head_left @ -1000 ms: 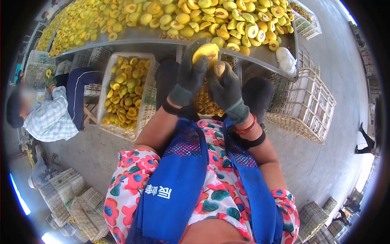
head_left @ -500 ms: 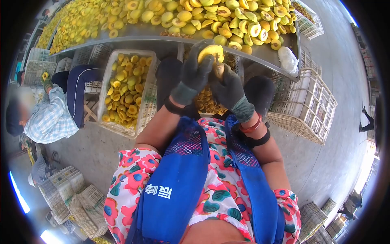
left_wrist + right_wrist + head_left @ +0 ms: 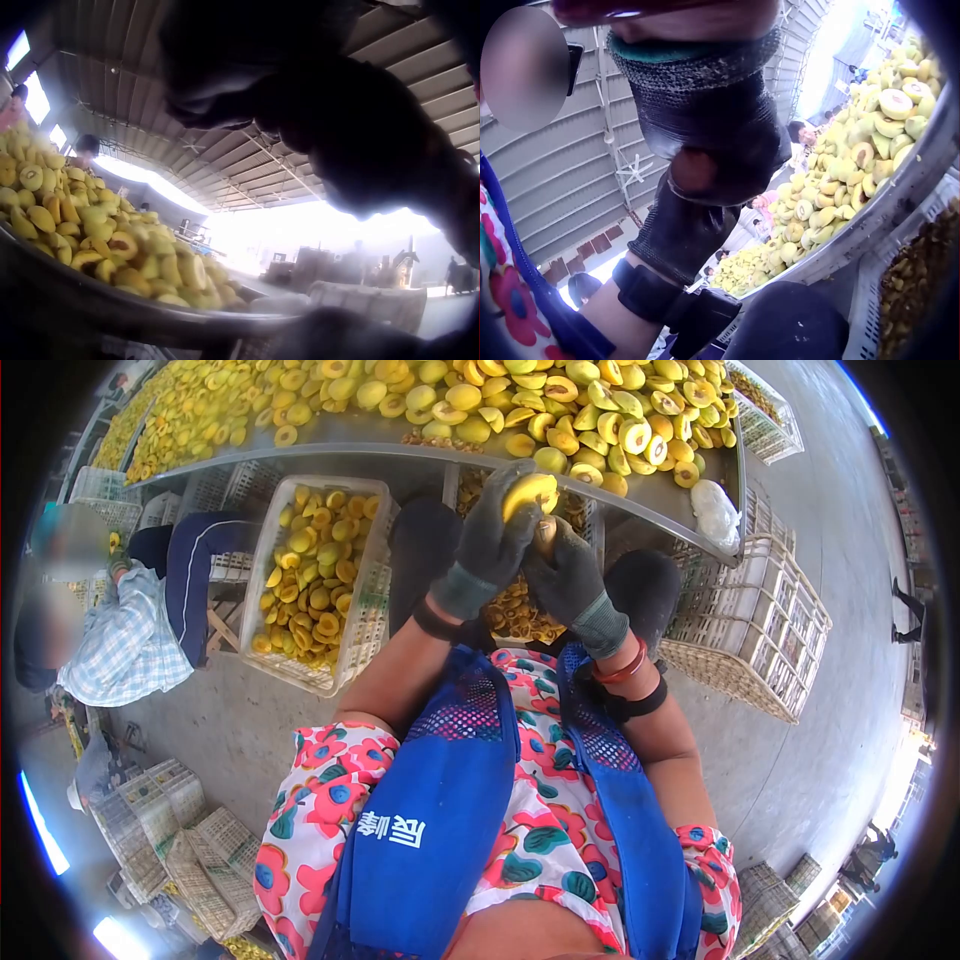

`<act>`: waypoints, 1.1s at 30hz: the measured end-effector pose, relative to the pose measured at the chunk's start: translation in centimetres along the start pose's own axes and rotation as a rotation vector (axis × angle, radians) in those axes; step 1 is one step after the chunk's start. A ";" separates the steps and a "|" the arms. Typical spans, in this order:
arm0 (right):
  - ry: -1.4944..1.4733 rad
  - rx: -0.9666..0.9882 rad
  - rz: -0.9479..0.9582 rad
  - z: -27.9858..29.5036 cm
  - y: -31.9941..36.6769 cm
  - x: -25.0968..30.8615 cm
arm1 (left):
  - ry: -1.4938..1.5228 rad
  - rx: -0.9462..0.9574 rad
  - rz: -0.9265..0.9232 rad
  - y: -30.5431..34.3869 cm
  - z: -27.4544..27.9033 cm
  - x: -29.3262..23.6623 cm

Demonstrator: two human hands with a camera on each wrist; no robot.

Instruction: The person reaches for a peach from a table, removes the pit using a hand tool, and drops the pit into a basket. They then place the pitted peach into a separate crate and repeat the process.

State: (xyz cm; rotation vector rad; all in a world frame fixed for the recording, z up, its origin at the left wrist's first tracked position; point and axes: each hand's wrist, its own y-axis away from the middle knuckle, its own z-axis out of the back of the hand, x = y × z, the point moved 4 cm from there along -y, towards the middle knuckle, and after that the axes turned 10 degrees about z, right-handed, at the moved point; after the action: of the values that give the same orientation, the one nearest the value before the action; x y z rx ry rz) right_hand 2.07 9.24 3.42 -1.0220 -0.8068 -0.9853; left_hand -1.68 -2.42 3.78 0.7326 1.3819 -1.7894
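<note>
My gloved left hand (image 3: 492, 540) holds a yellow peach (image 3: 530, 494) just over the near edge of the metal table. The gloved right hand (image 3: 568, 578) grips a small tool with a tan handle (image 3: 545, 534), its upper end right at the fruit's underside. Fingers and fruit hide the tool's working end. In the right wrist view the right hand's glove (image 3: 712, 120) overlaps the left hand's glove (image 3: 682, 232), and the peach is hidden. Dark hand silhouettes fill the top of the left wrist view.
Halved peaches (image 3: 600, 430) are heaped on the metal table (image 3: 330, 452). A white crate (image 3: 375, 580) of halves stands at left; scraps (image 3: 520, 610) lie below my hands. A white bag (image 3: 714, 515) sits on the table, above crates (image 3: 745, 630). Someone in a checked shirt (image 3: 130, 645) sits at left.
The peach has turned in my left hand and now shows a narrower, curved side. Both hands stay close together with the tool at the fruit. The head view has shifted slightly.
</note>
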 end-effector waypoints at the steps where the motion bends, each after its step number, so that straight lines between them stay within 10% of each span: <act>1: -0.117 0.024 -0.092 -0.1 0.0 -0.2 | 0.014 0.017 0.032 0.0 0.0 0.1; 22: -1.166 0.343 -0.722 -1.0 2.2 0.2 | 0.405 0.446 0.306 0.9 1.0 1.6; 28: -1.228 0.296 -0.662 -2.6 1.6 -0.6 | 0.550 0.216 0.408 1.2 1.6 1.2; 30: -1.107 0.271 -0.616 -2.7 1.1 0.3 | -0.328 0.038 0.207 2.9 3.5 3.2; 33: -1.047 0.164 -0.572 -1.8 1.0 -0.9 | -0.070 -0.251 0.508 2.3 7.7 5.9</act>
State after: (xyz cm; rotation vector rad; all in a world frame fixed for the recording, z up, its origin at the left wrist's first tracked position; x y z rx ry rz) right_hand 2.85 8.03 1.75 -1.1725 -2.0946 -0.7797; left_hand -3.00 -11.43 -0.25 0.7905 1.2104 -1.2117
